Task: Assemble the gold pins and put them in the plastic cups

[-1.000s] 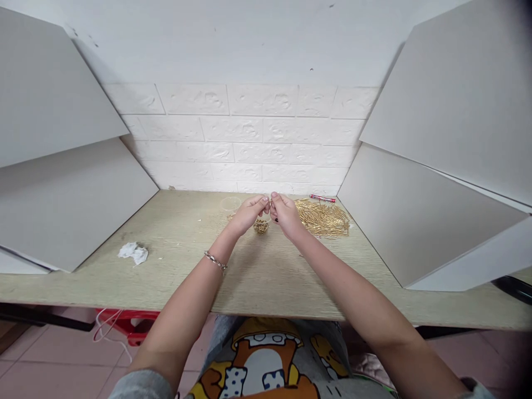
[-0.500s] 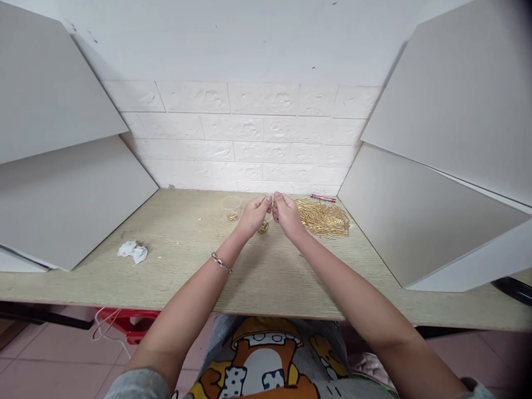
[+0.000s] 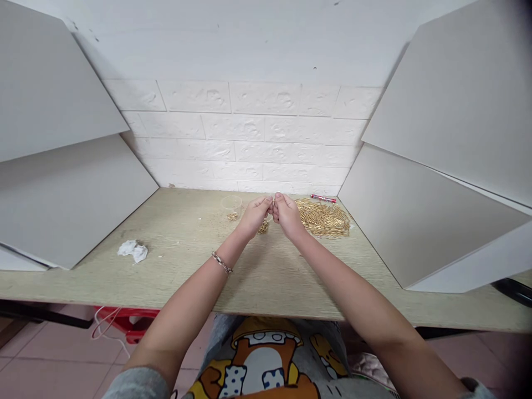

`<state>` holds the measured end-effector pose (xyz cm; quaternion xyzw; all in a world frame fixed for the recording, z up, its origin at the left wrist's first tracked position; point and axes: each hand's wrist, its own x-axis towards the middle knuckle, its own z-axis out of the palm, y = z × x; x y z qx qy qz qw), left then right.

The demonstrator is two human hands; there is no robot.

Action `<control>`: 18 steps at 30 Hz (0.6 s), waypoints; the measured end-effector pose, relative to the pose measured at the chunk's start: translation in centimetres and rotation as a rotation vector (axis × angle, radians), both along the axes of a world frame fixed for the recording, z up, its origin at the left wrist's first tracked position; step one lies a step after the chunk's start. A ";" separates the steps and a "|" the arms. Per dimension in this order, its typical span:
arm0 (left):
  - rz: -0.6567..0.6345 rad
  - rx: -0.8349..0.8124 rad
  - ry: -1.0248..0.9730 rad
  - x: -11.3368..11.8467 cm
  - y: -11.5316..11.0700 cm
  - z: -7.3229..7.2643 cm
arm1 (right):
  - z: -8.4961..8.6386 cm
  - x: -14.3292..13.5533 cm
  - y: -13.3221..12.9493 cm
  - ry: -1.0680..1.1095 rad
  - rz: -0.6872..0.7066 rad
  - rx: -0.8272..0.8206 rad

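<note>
My left hand (image 3: pixel 255 215) and my right hand (image 3: pixel 287 214) meet over the back of the table, thumbs and fingers pinched together. Whatever lies between the fingertips is too small and too covered to name. Partly behind my left hand sits a small heap of gold pieces (image 3: pixel 263 226), by the rim of a clear container that the hands mostly hide. To the right of my right hand spreads a pile of thin gold sticks (image 3: pixel 324 218). Left of my left hand stands a clear round cup (image 3: pixel 231 204), with a few gold pieces (image 3: pixel 232 216) at its base.
A red pen-like stick (image 3: pixel 323 198) lies behind the gold pile. Crumpled white tissue (image 3: pixel 133 251) rests on the table's left part. Grey panels (image 3: pixel 75 205) stand on both sides, and a white brick-patterned wall (image 3: pixel 249 127) closes the back. Below is a red stool (image 3: pixel 137 324).
The two hands have come very slightly closer at the fingertips, still pinched. Everything on the table stays where it was.
</note>
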<state>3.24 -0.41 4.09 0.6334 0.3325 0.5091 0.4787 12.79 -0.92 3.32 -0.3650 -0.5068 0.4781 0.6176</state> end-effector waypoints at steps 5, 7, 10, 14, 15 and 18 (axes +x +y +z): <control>-0.024 -0.047 -0.031 -0.1 0.4 -0.3 | -0.3 0.1 0.3 -0.020 0.011 0.031; -0.015 -0.044 -0.038 -0.1 0.4 -0.4 | -0.3 0.1 0.2 -0.072 -0.033 0.054; 0.019 -0.028 -0.022 0.0 0.1 -0.2 | -0.1 0.1 -0.3 -0.153 -0.136 0.118; 0.086 0.006 0.028 0.2 -0.5 0.3 | 0.2 -0.1 -1.0 -0.238 -0.223 0.227; 0.099 0.016 0.032 0.3 -0.6 0.4 | 0.2 -0.2 -1.0 -0.236 -0.232 0.232; 0.119 0.038 0.034 0.4 -1.0 0.7 | 0.1 -0.3 -0.9 -0.168 -0.214 0.175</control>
